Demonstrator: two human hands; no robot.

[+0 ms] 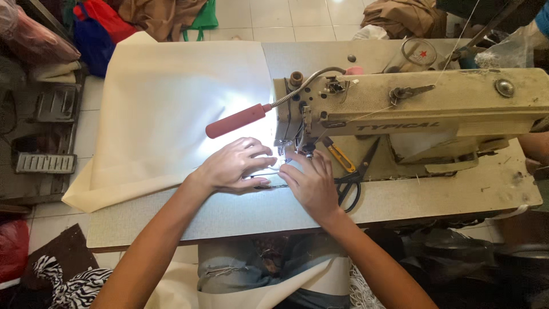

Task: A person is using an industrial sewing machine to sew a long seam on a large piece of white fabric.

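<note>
Your left hand [231, 167] lies flat w/ fingers spread on the cream fabric [171, 114], pressing it down just left of the needle area. Your right hand [311, 182] sits just beside it on the right, fingers curled at the fabric edge under the presser foot; can't tell if it pinches the cloth. Fabric spreads left & far across the tabletop [274, 214], one corner hanging off the left edge. The sewing machine [412, 106] stands right of your hands, its red-handled lamp [237, 120] lighting the cloth. Black scissors [354, 180] and a yellow thread snip [341, 158] lie just right of your right hand.
</note>
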